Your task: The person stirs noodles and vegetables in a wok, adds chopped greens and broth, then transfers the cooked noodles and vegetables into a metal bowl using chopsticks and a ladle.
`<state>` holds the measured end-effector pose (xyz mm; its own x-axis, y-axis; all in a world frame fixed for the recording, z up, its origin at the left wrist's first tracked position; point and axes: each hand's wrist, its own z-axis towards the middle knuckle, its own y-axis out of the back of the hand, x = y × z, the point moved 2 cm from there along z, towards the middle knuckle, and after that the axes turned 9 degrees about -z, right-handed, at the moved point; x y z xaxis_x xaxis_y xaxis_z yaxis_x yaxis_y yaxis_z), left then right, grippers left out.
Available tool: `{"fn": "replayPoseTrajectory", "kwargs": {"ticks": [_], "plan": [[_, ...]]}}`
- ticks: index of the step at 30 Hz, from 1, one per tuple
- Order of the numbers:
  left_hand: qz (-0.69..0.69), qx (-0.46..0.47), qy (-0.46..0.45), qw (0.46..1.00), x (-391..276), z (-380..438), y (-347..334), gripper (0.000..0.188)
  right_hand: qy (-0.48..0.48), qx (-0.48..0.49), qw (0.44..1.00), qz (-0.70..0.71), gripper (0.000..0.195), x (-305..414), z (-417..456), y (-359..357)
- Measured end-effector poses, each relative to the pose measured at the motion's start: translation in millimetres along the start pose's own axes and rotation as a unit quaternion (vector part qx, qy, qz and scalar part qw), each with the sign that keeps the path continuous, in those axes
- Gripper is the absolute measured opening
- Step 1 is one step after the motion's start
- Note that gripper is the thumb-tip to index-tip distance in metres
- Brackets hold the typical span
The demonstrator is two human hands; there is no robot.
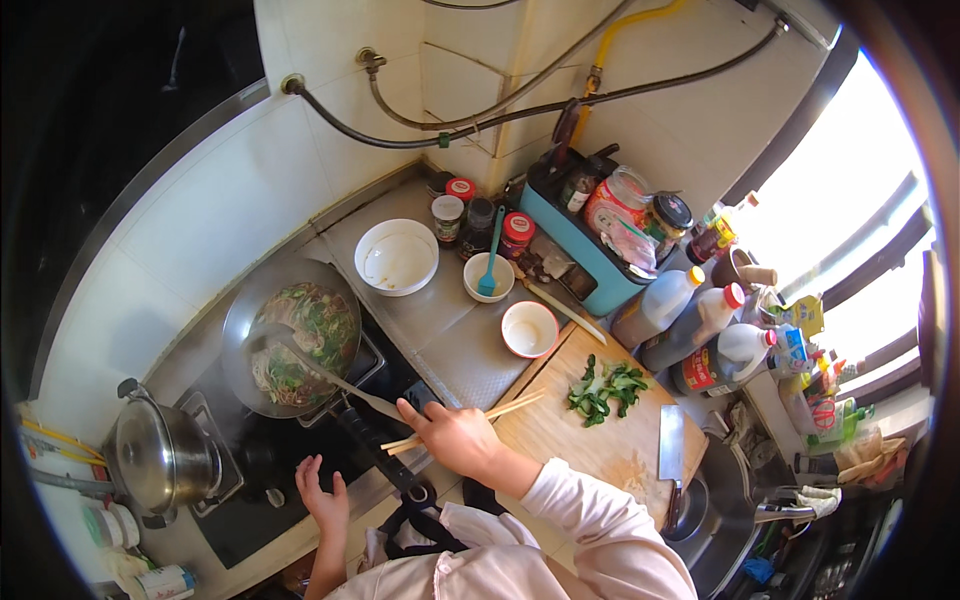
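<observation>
My right hand (457, 441) grips a long-handled ladle or turner (330, 375) together with a pair of wooden chopsticks (514, 403). The utensil's head rests in a wok (238, 360) on the left part of the picture, over noodles with leafy greens (319, 322). Steam hazes the food. Below the wok, my left hand (324, 491) hovers with fingers apart and nothing in it, left of the wok's black handle (375, 450). Chopped greens (609, 390) lie on a wooden cutting board (555, 450), beside a cleaver (671, 442).
A lidded steel pot (161, 450) stands on the left burner. Beyond the board are a white bowl (396, 257), two smaller bowls, one with a blue brush (491, 259), and several jars. Large sauce bottles (694, 326) line the right, above a sink (724, 540).
</observation>
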<state>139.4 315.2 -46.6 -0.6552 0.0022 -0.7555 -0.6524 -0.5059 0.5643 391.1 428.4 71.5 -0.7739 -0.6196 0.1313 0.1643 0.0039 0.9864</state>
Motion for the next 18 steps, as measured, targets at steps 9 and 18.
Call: {"fn": "replayPoseTrajectory", "kwargs": {"ticks": [9,18], "plan": [[-0.032,0.032,-0.006,0.999,-33,-22,-29,0.037,-0.230,-0.084,0.969,-0.036,0.048,-79,-147,-2],[-0.101,0.195,-0.031,0.975,-98,-43,-107,0.037,-0.331,-0.049,0.939,-0.085,0.045,-114,-243,-48]]}}
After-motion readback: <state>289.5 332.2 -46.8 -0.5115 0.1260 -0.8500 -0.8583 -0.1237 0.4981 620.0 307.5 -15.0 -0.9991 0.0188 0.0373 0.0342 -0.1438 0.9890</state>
